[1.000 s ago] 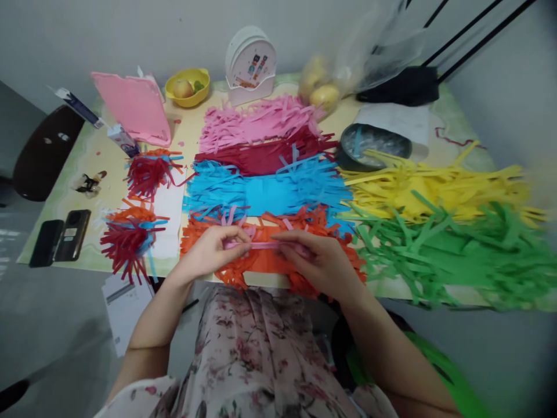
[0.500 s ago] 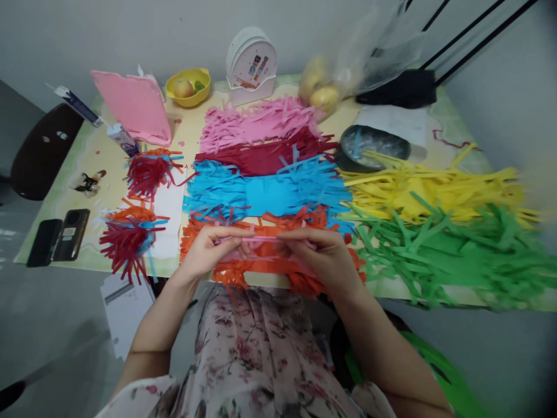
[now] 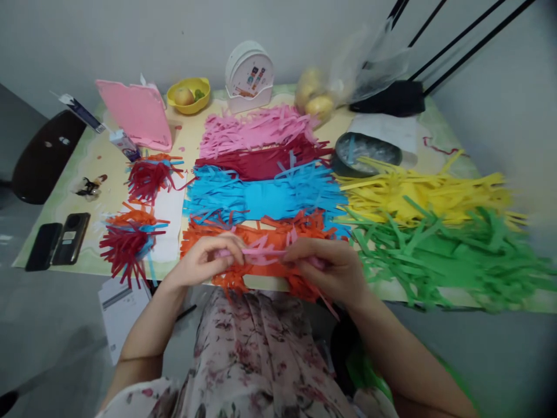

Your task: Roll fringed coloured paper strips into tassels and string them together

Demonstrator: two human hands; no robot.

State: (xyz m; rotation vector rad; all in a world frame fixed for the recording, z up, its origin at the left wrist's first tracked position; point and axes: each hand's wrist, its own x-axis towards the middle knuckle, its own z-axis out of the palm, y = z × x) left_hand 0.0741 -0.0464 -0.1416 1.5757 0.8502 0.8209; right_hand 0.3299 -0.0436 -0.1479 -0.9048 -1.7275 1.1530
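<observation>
Between my two hands a piece of pink fringed paper (image 3: 263, 253) is stretched level, rolled or folded narrow, with loose strips sticking up and down. My left hand (image 3: 202, 260) pinches its left end, and my right hand (image 3: 328, 268) grips the right end, fingers bent and thumb underneath. One thin strip trails below the right hand. Directly beneath lies an orange fringed sheet (image 3: 261, 269) at the table's near edge. Beyond it are a blue fringed sheet (image 3: 267, 197), a dark red one (image 3: 261, 164) and a pink one (image 3: 259, 130).
Yellow (image 3: 418, 191) and green fringed sheets (image 3: 452, 249) cover the right side. Two multicoloured tassel bundles (image 3: 133, 235), two phones (image 3: 72, 238) and a milk carton (image 3: 124, 144) are at left. A dark bowl (image 3: 339, 162), fruit bowl (image 3: 188, 96) and pink stand (image 3: 134, 113) sit farther back.
Both hands have come slightly lower and nearer my body, still holding the pink paper. More of its loose strips now show. The camera view has shifted a little.
</observation>
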